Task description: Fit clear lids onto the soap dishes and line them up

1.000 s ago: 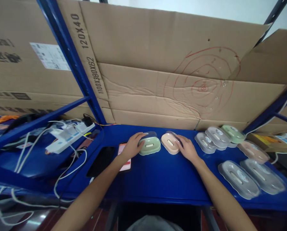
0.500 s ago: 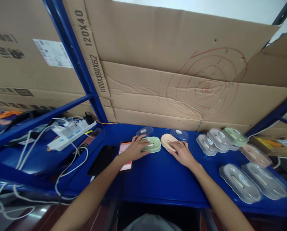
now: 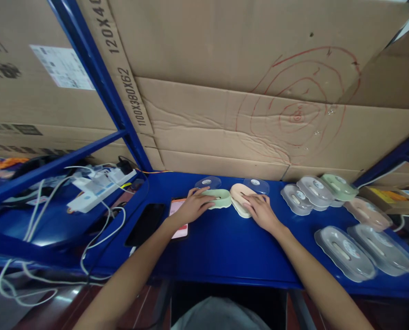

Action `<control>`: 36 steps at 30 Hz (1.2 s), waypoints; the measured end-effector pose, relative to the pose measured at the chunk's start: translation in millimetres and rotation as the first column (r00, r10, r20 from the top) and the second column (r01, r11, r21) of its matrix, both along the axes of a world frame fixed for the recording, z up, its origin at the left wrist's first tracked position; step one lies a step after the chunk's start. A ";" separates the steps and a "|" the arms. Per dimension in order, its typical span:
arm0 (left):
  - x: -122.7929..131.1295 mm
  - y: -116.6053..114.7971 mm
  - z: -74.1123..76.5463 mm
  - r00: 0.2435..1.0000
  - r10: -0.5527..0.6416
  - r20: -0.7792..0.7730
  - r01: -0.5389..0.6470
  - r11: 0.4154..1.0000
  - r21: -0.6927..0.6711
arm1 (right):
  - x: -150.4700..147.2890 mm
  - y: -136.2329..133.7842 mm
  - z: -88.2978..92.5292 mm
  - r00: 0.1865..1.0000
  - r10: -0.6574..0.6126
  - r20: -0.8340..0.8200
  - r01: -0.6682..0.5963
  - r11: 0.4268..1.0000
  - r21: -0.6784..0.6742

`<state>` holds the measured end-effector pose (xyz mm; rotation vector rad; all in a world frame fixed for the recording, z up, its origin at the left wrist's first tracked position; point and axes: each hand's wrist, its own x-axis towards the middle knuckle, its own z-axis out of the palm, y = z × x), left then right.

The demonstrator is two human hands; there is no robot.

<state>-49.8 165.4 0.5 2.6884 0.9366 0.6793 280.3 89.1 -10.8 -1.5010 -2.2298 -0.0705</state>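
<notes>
My left hand (image 3: 189, 207) grips the near end of a green oval soap dish (image 3: 219, 198) on the blue shelf (image 3: 225, 247). My right hand (image 3: 260, 210) holds a peach oval soap dish (image 3: 240, 200) right beside it, fingers laid over its top. The two dishes nearly touch. Behind each lies a clear lid: one clear lid (image 3: 208, 182) behind the green dish, another clear lid (image 3: 256, 185) behind the peach one.
Several more covered soap dishes (image 3: 328, 192) lie at the right, two large clear ones (image 3: 362, 250) near the front edge. A phone with a lit screen (image 3: 177, 220) and a dark phone (image 3: 144, 223) lie left. Power strips and cables (image 3: 94, 188) fill the left shelf. Cardboard (image 3: 242, 105) backs everything.
The clear lids came off the green and peach dishes and now lie behind them. Both hands moved slightly nearer, onto the dish bases.
</notes>
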 end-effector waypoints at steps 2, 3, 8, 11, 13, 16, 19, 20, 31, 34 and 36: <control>1.3 -0.4 -0.6 1.000 -0.001 -0.001 0.001 1.000 -0.005 | 4.5 2.0 0.2 1.000 -0.014 0.000 0.014 1.000 0.017; 1.9 -0.8 -0.8 1.000 -0.002 -0.001 0.002 1.000 -0.007 | 7.4 3.0 1.7 1.000 -0.021 0.000 0.021 0.999 0.026; 3.4 -3.6 0.1 1.000 -0.007 -0.006 0.007 1.000 -0.018 | 41.8 4.8 24.8 0.979 -0.201 0.027 0.193 0.964 0.183; 3.5 -4.6 0.6 1.000 -0.016 -0.003 0.016 1.000 -0.027 | 83.8 1.2 40.0 0.880 -0.469 -0.080 0.466 0.815 0.344; 3.3 -4.6 0.6 1.000 -0.024 0.002 0.025 0.999 -0.032 | 115.1 -2.6 42.7 0.754 -0.631 -0.181 0.646 0.661 0.383; 2.8 -4.0 0.1 0.999 -0.033 0.016 0.034 0.999 -0.037 | 154.0 -8.4 35.2 0.585 -0.780 -0.222 0.802 0.516 0.300; 2.8 -3.6 -0.2 0.999 -0.037 0.031 0.038 0.998 -0.040 | 175.1 -12.4 25.5 0.545 -0.820 -0.177 0.835 0.511 0.203; 3.0 -3.7 -0.2 0.999 -0.037 0.034 0.039 0.998 -0.042 | 178.7 -13.0 23.8 0.548 -0.819 -0.168 0.833 0.518 0.191; 7.3 -6.9 0.6 0.998 -0.023 0.057 0.026 0.998 -0.052 | 124.4 14.4 25.2 0.878 -0.455 -0.149 0.477 0.810 0.341; 7.6 -7.0 0.3 0.998 -0.014 0.056 0.016 0.999 -0.040 | 74.7 21.1 14.8 0.977 -0.191 -0.095 0.209 0.948 0.241; 7.6 -7.4 -0.2 0.999 -0.003 0.052 0.005 1.000 -0.025 | 47.5 24.8 7.5 0.994 -0.091 -0.057 0.100 0.980 0.172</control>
